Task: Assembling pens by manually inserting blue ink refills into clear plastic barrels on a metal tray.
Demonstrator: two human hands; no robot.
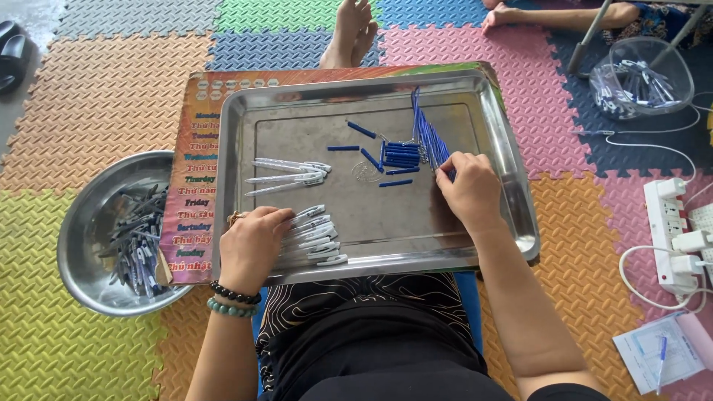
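A steel tray (pixel 490 126) rests on my lap. My left hand (pixel 251 249) lies at its near left edge, fingers on a row of white pen barrels (pixel 316 236). My right hand (pixel 469 189) is at the tray's right side, fingertips pinched at the lower end of a bundle of thin blue refills (pixel 428 134). Short blue pen pieces (pixel 399 155) lie in a small stack and scattered near the middle. Three white pen barrels (pixel 286 172) lie loose on the left of the tray.
A steel bowl (pixel 82 223) with dark pen parts sits on the floor at left. A colourful printed board (pixel 194 171) lies under the tray. A clear bowl (pixel 640 74) of pens, a power strip (pixel 668 223) and another person's feet (pixel 353 33) are on the foam mats.
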